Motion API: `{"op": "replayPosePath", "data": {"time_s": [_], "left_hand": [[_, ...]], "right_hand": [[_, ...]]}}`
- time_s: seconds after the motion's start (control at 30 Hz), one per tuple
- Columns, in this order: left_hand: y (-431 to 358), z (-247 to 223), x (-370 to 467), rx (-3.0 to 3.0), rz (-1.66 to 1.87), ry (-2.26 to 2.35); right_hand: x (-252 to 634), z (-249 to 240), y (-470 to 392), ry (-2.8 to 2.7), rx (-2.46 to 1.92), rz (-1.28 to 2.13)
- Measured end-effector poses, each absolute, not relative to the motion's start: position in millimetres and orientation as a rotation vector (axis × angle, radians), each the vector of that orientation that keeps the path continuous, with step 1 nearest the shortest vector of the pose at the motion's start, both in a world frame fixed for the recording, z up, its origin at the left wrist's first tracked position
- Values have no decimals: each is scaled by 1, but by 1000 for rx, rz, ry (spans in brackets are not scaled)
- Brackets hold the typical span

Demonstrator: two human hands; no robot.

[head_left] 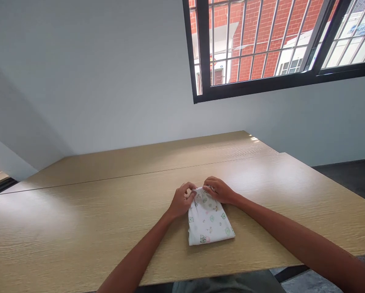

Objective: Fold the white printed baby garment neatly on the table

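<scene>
A folded white cloth (210, 219) with small green and pink prints lies on the wooden table near its front edge. Its far end is narrower and gathered. My left hand (182, 200) pinches the far left corner of the cloth between thumb and fingers. At the far right corner, my right hand (218, 189) has its fingers bent round the gathered edge, with the thumb on top. The cloth's near end lies flat, with its folded layers showing at the left side.
The pale wooden table (93, 219) stretches to both sides, with a seam across its far part. Behind it rises a grey-white wall (124, 81). A black-framed window (256, 83) with metal bars is at the upper right.
</scene>
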State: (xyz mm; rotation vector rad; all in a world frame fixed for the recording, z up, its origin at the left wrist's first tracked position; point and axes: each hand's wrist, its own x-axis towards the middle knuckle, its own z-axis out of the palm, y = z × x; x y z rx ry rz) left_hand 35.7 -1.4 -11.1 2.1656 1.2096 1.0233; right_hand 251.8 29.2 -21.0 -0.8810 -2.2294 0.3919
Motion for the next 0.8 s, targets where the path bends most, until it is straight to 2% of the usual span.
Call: {"op": "replayPosePath", "data": {"time_s": [0.4,0.57,0.63,0.8], "left_hand": [[6,-21,35,2193,955,1243],[-2,-5,34,2337,1016,1202],[-12,5,36,2483,939,1064],[-33,10,46,2665,493,749]], "right_hand": [[251,-29,35,-2256,-1123,281],[251,-27,32,-2278,-1176,222],[250,-28,32,-2269,-1192,203],[249,-30,33,-2166,-1235,135]]}}
